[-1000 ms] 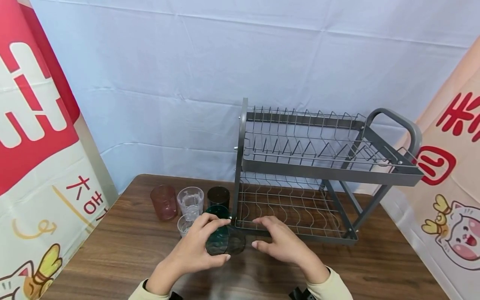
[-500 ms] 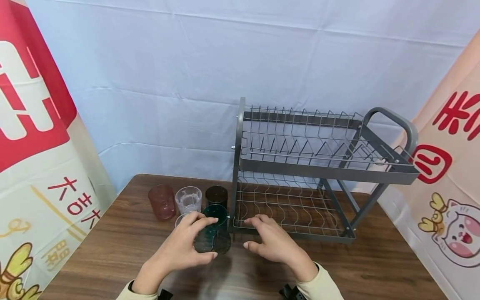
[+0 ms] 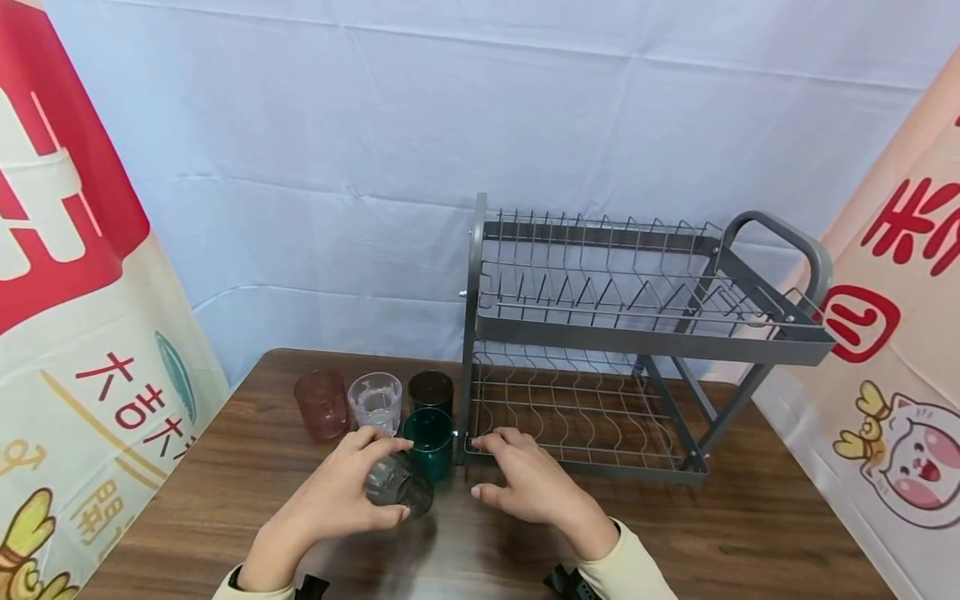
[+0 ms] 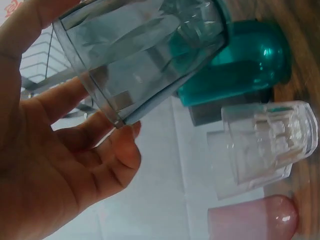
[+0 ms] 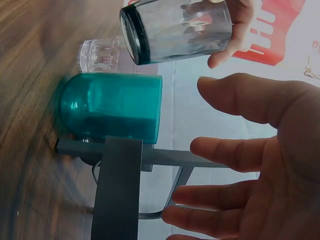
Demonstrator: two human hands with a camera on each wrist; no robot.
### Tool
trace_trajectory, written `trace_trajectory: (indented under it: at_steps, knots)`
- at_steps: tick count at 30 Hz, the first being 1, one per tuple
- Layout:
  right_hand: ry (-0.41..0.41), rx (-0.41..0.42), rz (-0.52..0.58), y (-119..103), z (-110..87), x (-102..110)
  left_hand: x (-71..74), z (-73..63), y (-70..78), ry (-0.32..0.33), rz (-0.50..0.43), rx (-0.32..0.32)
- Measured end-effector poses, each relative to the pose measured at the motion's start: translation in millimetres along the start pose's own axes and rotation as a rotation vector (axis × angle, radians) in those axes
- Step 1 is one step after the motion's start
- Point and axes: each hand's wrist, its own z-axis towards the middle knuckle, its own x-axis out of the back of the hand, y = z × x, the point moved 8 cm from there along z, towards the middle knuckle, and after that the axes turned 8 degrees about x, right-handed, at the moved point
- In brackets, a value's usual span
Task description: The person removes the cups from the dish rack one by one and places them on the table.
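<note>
My left hand [image 3: 326, 492] grips a smoky grey tumbler [image 3: 397, 486] near its rim, thumb on one side and fingers on the other. The tumbler is tilted, its base toward the right, just in front of a teal glass [image 3: 431, 450] standing on the table. In the left wrist view the grey tumbler [image 4: 145, 55] overlaps the teal glass [image 4: 245, 62]. My right hand [image 3: 528, 483], holding nothing, is spread by the front left corner of a grey two-tier dish rack [image 3: 652, 337]. The right wrist view shows its fingers [image 5: 227, 152] apart from the tumbler.
Behind the teal glass stands a dark brown glass [image 3: 431, 390], beside the rack's left upright. Farther left are a clear glass [image 3: 377, 402] and a reddish glass [image 3: 322, 407]. A second clear glass [image 4: 270, 132] shows in the left wrist view. A pale cloth [image 3: 315, 208] hangs behind the table.
My left hand has moved left with the grey tumbler, uncovering more of the teal glass. My right hand has shifted slightly left, still spread. The whole view has drifted a little.
</note>
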Motion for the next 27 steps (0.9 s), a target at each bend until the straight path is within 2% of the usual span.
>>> trace_trajectory:
  at_steps: [4, 11, 17, 27]
  knots:
    - [-0.016, -0.001, -0.007, -3.5, 3.1, -2.2, 2.9, -2.1, -5.6, -0.01, 0.012, 0.019]
    - [-0.015, 0.019, -0.03, -11.5, 9.4, -6.7, 9.7, -7.8, -14.6, 0.023, 0.037, 0.022]
    - [-0.011, 0.026, -0.038, -15.8, 12.9, -9.3, 12.4, -10.7, -23.6, -0.006, 0.061, 0.073]
    - [-0.024, 0.021, -0.026, -19.5, 16.1, -12.9, 20.8, -13.9, -33.3, -0.007, 0.093, 0.11]
